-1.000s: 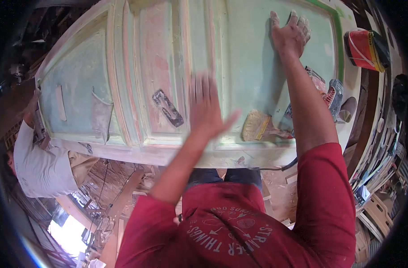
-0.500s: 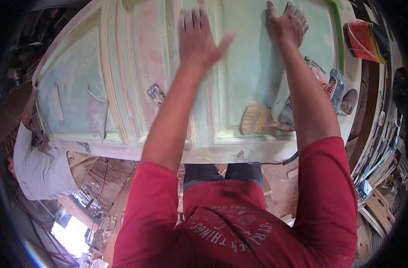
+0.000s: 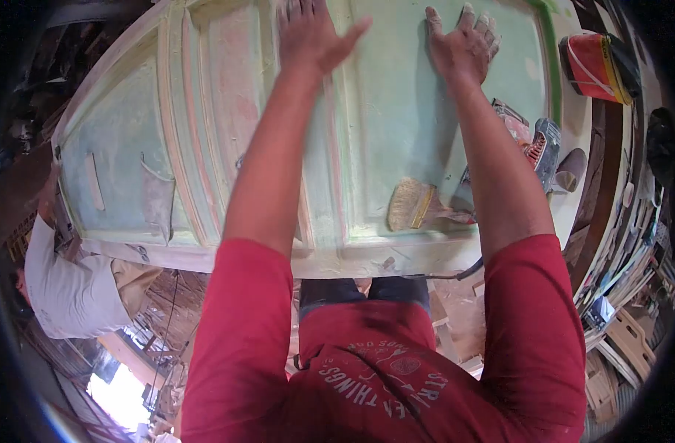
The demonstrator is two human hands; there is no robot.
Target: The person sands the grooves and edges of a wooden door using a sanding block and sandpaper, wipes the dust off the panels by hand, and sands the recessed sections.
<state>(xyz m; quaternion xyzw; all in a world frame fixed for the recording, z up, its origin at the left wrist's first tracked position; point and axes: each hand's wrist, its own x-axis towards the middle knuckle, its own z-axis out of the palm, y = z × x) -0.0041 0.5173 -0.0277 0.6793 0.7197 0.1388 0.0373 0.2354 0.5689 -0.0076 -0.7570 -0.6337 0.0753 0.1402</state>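
A large panelled door [image 3: 389, 111], patchy pale green and pink with raised mouldings, lies flat in front of me. My left hand [image 3: 309, 40] is over the moulding at the far middle, fingers stretched out and thumb spread; the fingertips touch the top edge of the view. On the green panel to the right rests my right hand [image 3: 466, 48], fingers apart and whitened with dust. Neither hand holds anything. Nearer to me lies a wide brush [image 3: 411, 206] with pale bristles. A power tool [image 3: 544, 151] with a grey and red body is partly hidden behind my right forearm.
A red and yellow container [image 3: 592, 68] stands at the right edge. By the power tool is a grey cup-like piece [image 3: 571, 170]. A folded sheet [image 3: 158, 199] and a thin strip [image 3: 95, 181] lie on the left panel. A co-worker [image 3: 71, 284] in a light shirt reaches toward the door's left end.
My left hand has slid farther away across the door. The right hand stays at about the same spot on the panel. The whole view has shifted slightly.
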